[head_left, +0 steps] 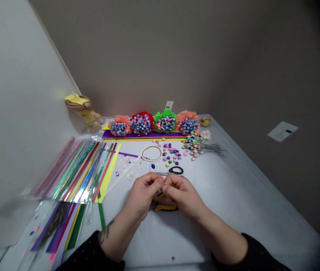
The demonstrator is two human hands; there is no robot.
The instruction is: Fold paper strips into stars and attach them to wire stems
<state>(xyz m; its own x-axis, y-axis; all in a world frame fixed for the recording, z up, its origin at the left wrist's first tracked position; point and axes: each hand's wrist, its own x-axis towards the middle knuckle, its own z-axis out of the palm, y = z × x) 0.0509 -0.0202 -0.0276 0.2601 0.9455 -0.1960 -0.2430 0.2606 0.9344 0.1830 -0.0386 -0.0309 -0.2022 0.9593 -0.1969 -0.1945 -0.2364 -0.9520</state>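
Note:
My left hand (143, 192) and my right hand (182, 194) meet fingertip to fingertip above the table. Both are closed in a pinch, and whatever lies between the fingers is too small to make out. Just beyond my left fingers is a small blue bead or star (153, 166), with a thin line like a wire running from it toward them. Black-handled scissors (176, 170) lie right behind my hands, their blades partly covered. Under my hands sits a tool with yellow-orange handles (165, 207), possibly pliers, mostly hidden.
Several crepe-paper bouquets filled with little stars (165, 122) line the back. Loose paper stars (171, 152), a hoop (151, 153) and a bundle of silver wires (214, 148) lie in front. Colourful paper strips (78, 171) cover the left. A wooden hand (92, 118) stands back left.

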